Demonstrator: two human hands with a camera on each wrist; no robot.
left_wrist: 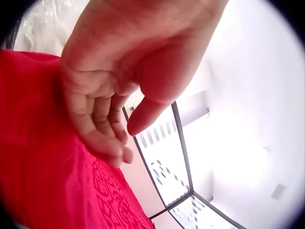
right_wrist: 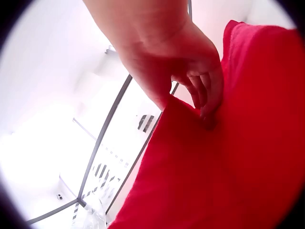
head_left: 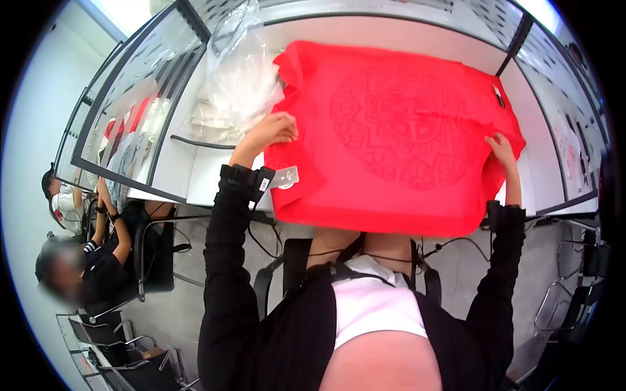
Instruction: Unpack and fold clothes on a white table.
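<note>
A large red cloth (head_left: 385,202) with a raised round pattern lies spread over the table in front of me, its near edge hanging over my lap. At its right side my right hand (head_left: 502,151) pinches a fold of it between thumb and fingers; the right wrist view shows the cloth (right_wrist: 214,176) drawn up there. By the left edge is my left hand (head_left: 272,130), fingers loosely bent. In the left wrist view the thumb of that hand (left_wrist: 138,62) stands apart from the fingers, with nothing between them. A grey tag (head_left: 284,177) shows near the cloth's lower left corner.
Clear plastic bags (head_left: 238,85) lie behind the left hand, beside a dark strip (head_left: 202,143) on the white table. A small dark item (head_left: 499,96) sits at the cloth's upper right. Framed panels (head_left: 140,98) enclose the table. Another person (head_left: 107,267) sits at the left.
</note>
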